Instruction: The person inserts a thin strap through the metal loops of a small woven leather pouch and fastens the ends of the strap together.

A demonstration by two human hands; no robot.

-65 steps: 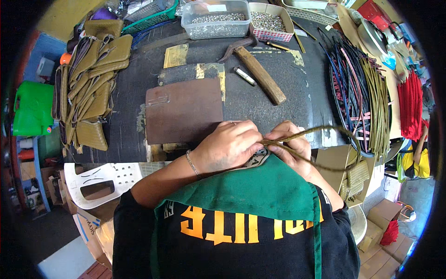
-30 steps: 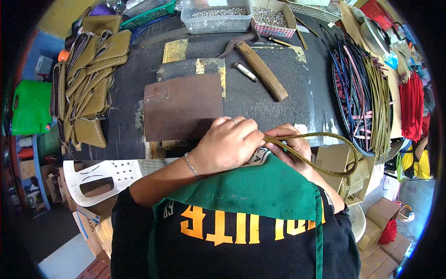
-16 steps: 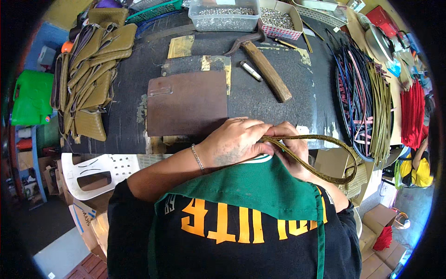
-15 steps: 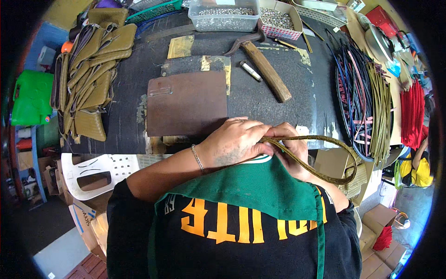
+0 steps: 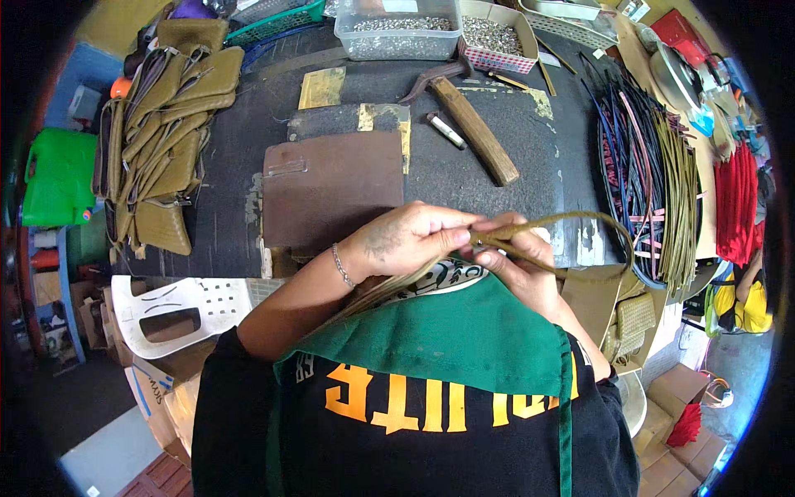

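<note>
Close to my body, at the table's near edge, both hands are closed on an olive strap (image 5: 592, 215). The strap makes a loop out to the right, past my right hand. My left hand (image 5: 406, 238) pinches it between thumb and fingers, and more olive strands run back under my left wrist toward the green apron (image 5: 431, 327). Opposite it, my right hand (image 5: 526, 265) grips the strap where the loop starts. What lies between the fingertips is partly hidden. Just beyond my left hand, a flat brown leather-like sheet (image 5: 331, 186) lies on the table.
A wooden-handled hammer (image 5: 476, 132) and a small white tube (image 5: 447, 130) lie beyond my hands. Olive pouches (image 5: 170, 124) are piled at left. Bundled straps (image 5: 675, 207) lie at right. Bins of small metal parts (image 5: 397, 41) stand at the back; a white chair (image 5: 182, 315) is below the edge.
My left hand has turned, its thumb now showing on the strap, and my right-hand fingers have come into view. The loop has risen slightly away from me. Strands now show under my left wrist.
</note>
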